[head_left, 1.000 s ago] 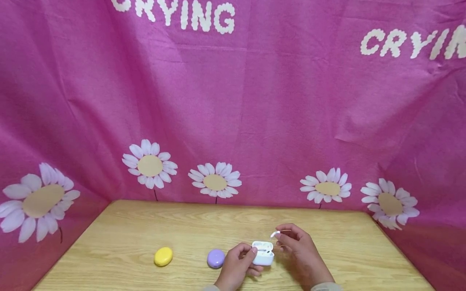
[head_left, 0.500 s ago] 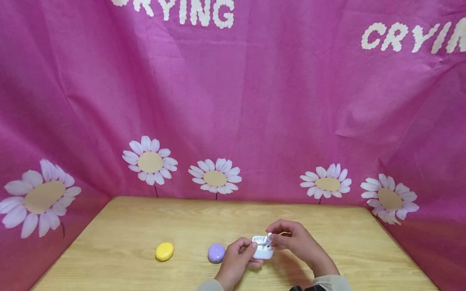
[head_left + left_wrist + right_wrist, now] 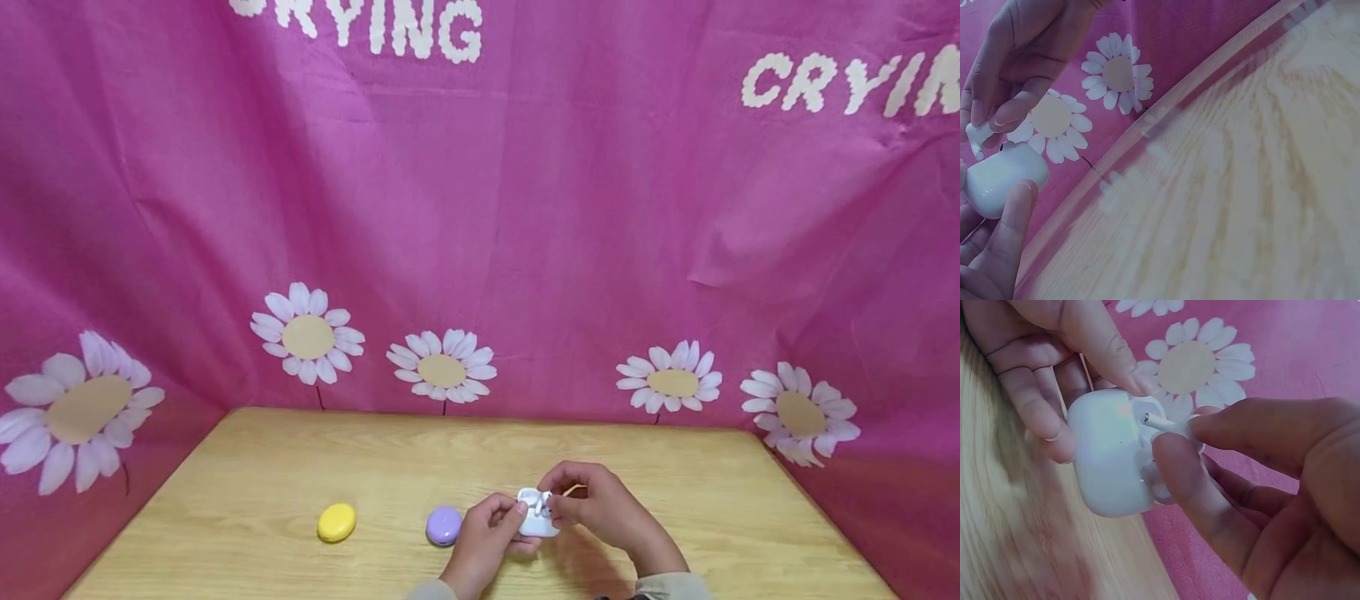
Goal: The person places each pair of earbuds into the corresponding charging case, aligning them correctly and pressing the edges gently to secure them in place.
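My left hand (image 3: 487, 537) grips a white earbud case (image 3: 538, 525) with its lid raised, thumb on one side and fingers beneath. A white earbud (image 3: 1166, 423) is pinched between thumb and forefinger of my right hand (image 3: 603, 508), right at the case's opening. In the right wrist view the earbud's stem with its metal tip points toward the case (image 3: 1110, 456). From the left wrist view, the earbud (image 3: 979, 137) is just above the case (image 3: 1007, 178). My right fingers partly hide the earbud and the inside of the case.
A round purple case-like object (image 3: 444, 526) lies on the wooden table (image 3: 300, 458), left of my left hand. Farther left is a yellow oval one (image 3: 337, 522). A pink cloth (image 3: 525, 250) with printed daisies hangs around the table's back and sides.
My right hand has moved left and slightly down, bringing the earbud from beside the case to its opening. The left hand keeps its hold on the case.
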Motion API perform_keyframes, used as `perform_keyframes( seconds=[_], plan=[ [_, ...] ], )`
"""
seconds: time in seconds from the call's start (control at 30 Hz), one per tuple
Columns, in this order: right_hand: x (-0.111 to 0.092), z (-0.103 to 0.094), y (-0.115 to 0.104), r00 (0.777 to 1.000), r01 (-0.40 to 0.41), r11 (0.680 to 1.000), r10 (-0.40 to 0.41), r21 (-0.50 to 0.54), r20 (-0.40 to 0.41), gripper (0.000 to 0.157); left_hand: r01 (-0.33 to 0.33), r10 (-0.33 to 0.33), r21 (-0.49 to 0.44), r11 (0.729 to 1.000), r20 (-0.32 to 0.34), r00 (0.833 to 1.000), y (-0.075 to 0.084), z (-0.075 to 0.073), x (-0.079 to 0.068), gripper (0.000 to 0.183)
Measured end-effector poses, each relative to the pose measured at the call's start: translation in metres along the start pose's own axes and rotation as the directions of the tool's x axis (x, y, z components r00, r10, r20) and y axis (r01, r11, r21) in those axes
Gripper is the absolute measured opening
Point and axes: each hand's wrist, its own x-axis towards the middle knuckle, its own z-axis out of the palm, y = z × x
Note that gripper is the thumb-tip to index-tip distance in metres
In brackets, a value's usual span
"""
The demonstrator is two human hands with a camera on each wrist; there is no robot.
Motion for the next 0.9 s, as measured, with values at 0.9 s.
perform_keyframes(
  seconds=[0.9],
  plan=[
    [-0.0019,0.0068,-0.001,0.999,0.047,0.978,-0.051,-0.201,-0.019,0.005,-0.019,0.019,-0.013,1.0,0.071,0.997,0.0016,-0.0004,-0.0034,0.025]
  ],
)
